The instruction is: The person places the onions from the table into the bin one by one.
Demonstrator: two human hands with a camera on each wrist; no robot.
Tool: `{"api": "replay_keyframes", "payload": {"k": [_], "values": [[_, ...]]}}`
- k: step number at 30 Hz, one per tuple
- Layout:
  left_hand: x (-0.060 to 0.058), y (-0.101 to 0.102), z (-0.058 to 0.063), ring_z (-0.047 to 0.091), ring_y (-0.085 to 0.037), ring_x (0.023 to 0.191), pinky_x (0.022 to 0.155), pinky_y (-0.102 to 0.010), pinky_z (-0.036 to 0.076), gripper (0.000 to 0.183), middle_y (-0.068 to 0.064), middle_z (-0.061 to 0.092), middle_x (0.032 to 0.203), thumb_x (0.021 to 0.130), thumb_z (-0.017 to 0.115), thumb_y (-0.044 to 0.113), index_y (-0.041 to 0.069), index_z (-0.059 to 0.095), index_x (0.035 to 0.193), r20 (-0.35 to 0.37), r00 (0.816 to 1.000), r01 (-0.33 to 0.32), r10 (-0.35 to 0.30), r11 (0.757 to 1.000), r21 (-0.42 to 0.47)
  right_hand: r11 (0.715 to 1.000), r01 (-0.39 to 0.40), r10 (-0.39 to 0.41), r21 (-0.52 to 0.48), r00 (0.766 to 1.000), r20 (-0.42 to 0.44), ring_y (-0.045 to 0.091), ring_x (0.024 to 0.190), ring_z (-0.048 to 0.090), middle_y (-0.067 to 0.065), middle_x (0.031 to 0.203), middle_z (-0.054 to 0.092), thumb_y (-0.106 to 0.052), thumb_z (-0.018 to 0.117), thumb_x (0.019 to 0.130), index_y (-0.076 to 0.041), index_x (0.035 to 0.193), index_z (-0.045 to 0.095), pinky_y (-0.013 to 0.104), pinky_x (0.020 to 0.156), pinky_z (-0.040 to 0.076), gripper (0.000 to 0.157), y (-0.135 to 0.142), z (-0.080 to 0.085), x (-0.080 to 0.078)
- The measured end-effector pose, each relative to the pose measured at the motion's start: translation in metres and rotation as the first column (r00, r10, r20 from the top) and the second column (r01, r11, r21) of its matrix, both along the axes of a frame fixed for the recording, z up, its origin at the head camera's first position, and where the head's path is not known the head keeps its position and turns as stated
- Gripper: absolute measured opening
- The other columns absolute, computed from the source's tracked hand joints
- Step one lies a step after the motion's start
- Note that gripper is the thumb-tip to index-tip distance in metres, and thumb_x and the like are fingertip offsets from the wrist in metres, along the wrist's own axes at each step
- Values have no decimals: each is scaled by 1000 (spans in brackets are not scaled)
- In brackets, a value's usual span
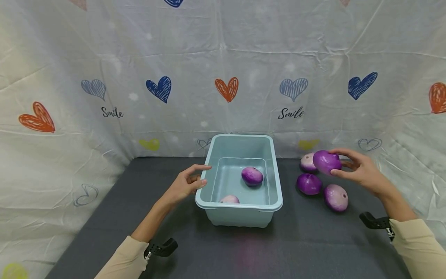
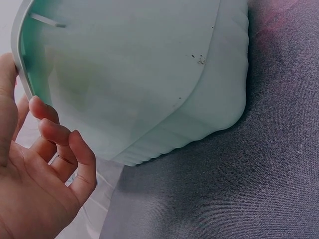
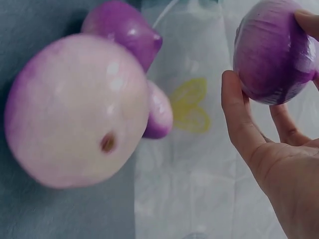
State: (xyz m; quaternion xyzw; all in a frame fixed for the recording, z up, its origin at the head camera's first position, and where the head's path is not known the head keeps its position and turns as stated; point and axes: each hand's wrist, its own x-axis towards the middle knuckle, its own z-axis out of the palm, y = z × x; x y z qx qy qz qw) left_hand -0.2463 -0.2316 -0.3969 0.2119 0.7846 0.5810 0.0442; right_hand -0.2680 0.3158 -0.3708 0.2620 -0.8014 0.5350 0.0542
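My right hand (image 1: 362,170) holds a purple onion (image 1: 325,162) between thumb and fingers, raised at the right. In the right wrist view the held onion (image 3: 271,52) shows glossy purple sides. Close by are a pale onion (image 1: 308,162), a deep purple onion (image 1: 309,184) and a whitish onion (image 1: 336,197). At the near left side of a light blue plastic bin (image 1: 240,215), my left hand (image 1: 186,182) touches the rim with its index finger extended. Inside the bin lie a purple onion (image 1: 252,176) and a pale one (image 1: 230,199), partly hidden by the front wall.
Beneath everything is a dark grey tabletop (image 1: 223,252). A white curtain (image 1: 226,46) printed with hearts hangs behind and along the sides. Each wrist wears a black strap mount (image 1: 162,247).
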Motion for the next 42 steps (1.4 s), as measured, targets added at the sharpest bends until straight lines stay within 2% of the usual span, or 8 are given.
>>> {"api": "replay_keyframes", "payload": {"k": [3, 10, 18, 26, 29, 36, 42], "values": [[0, 0, 1, 39, -15, 60, 61, -39, 40, 44, -6, 43, 69, 103, 63, 16, 12, 54, 147, 6, 1000, 4, -4, 1000, 9, 1000, -7, 7, -3, 1000, 2, 14, 112, 60, 0, 137, 54, 7, 72, 92, -1, 142, 54, 26, 84, 53, 55, -8, 4, 0], [0, 0, 2, 39, -15, 60, 60, -37, 39, 45, -7, 42, 69, 103, 63, 15, 11, 53, 147, 7, 1000, 15, -15, 1000, 21, 997, -63, 63, -44, 998, 10, 21, 110, 62, 7, 136, 52, 10, 72, 89, 0, 139, 54, 32, 79, 56, 54, -29, 9, -8], [0, 0, 2, 38, -13, 58, 59, -38, 37, 45, -6, 43, 69, 103, 63, 14, 10, 53, 147, 4, 1000, 25, -25, 999, 28, 993, -109, 109, -53, 994, -15, 25, 111, 60, 7, 140, 52, 9, 74, 88, -1, 138, 55, 32, 84, 55, 55, -54, 15, -16], [-1, 0, 1, 33, -13, 55, 56, -37, 32, 46, -7, 42, 67, 104, 62, 12, 5, 51, 148, -20, 999, 39, -39, 999, 23, 992, -108, 111, -58, 993, 44, 27, 120, 57, 10, 142, 49, 1, 78, 88, -7, 139, 57, 33, 88, 53, 56, -79, 24, -22], [-1, 1, 1, 33, -13, 55, 56, -36, 32, 46, -6, 41, 66, 104, 62, 12, 5, 50, 148, -22, 999, 42, -41, 999, 25, 990, -127, 130, -63, 991, 42, 30, 122, 56, 9, 143, 50, 0, 78, 89, -9, 140, 58, 34, 88, 53, 56, -90, 28, -23], [-1, 1, 1, 34, -12, 56, 57, -38, 32, 45, -5, 41, 65, 104, 62, 12, 6, 51, 147, -21, 999, 34, -34, 999, 27, 978, -204, 203, -35, 979, -23, 36, 122, 56, 8, 143, 51, 1, 80, 86, -8, 139, 60, 38, 91, 52, 57, -113, 32, -30], [-2, 1, 0, 31, -12, 53, 54, -34, 32, 45, -9, 41, 65, 104, 62, 11, 6, 52, 147, -32, 999, 44, -43, 999, 27, 962, -270, 270, -41, 963, -22, 36, 124, 54, 9, 145, 49, -1, 80, 87, -9, 140, 59, 42, 94, 50, 58, -131, 34, -31]]}}
